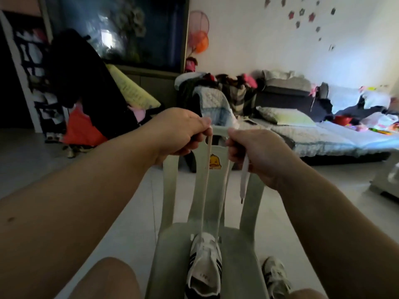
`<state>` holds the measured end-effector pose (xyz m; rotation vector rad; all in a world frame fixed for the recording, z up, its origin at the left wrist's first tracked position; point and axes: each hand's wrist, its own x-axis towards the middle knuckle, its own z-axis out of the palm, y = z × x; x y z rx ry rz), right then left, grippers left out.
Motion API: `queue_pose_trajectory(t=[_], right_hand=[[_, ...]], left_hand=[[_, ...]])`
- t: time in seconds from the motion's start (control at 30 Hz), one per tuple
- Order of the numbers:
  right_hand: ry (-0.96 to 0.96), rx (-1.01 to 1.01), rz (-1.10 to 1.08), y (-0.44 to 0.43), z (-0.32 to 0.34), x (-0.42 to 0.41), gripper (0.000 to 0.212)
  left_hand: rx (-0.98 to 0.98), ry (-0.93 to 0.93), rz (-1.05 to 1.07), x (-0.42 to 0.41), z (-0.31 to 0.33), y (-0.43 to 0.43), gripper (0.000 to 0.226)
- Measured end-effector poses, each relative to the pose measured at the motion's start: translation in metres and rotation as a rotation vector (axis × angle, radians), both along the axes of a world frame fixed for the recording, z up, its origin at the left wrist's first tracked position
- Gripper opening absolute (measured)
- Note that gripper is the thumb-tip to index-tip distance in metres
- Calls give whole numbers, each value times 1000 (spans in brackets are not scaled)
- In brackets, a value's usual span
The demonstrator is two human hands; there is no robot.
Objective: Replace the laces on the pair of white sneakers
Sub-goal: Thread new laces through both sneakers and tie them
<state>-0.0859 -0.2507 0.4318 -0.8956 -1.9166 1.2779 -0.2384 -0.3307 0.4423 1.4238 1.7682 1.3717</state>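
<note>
Sneaker (204, 262) on chair (248, 244) | lace (206, 180) rises to left hand (179, 134), right hand (257, 154)

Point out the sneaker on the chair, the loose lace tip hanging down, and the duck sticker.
sneaker on the chair (205, 258): head view, on its white upper.
lace tip (242, 199): head view, on the dark end of the hanging strand.
duck sticker (215, 161): head view, on the duck's yellow body.

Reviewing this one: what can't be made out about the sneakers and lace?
All head view:
- Which eyelets the lace passes through on the sneaker on the chair: too small and blurred.
- That sneaker's heel: cut off by the bottom edge.
- Second sneaker: partly behind the chair, lacing unclear.
- Lace end in the left hand: hidden by its fingers.
</note>
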Motion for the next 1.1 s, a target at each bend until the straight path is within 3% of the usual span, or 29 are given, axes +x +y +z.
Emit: queue_pose_trajectory(t=[0.37, 0.5, 0.63, 0.7, 0.8, 0.9, 1.0, 1.1], right_hand=[[-97, 404, -45, -25, 58, 1, 36], [-66, 534, -141, -25, 74, 1, 38], [-22, 670, -228, -24, 79, 2, 26], [74, 604, -242, -20, 75, -1, 24], [217, 319, -185, -13, 58, -9, 15], [205, 147, -123, -5, 25, -18, 6], [99, 103, -116, 3, -25, -26, 13], [-166, 72, -131, 11, -92, -32, 19]], left_hand=[[74, 405, 142, 17, 49, -18, 22], [160, 368, 161, 19, 51, -20, 19], [203, 193, 111, 21, 42, -15, 13], [199, 57, 82, 22, 36, -11, 14], [155, -185, 42, 20, 21, -5, 18], [88, -266, 89, 14, -7, 7, 22], [11, -338, 151, 9, -48, 18, 16], [-170, -307, 192, -2, -104, 32, 10]])
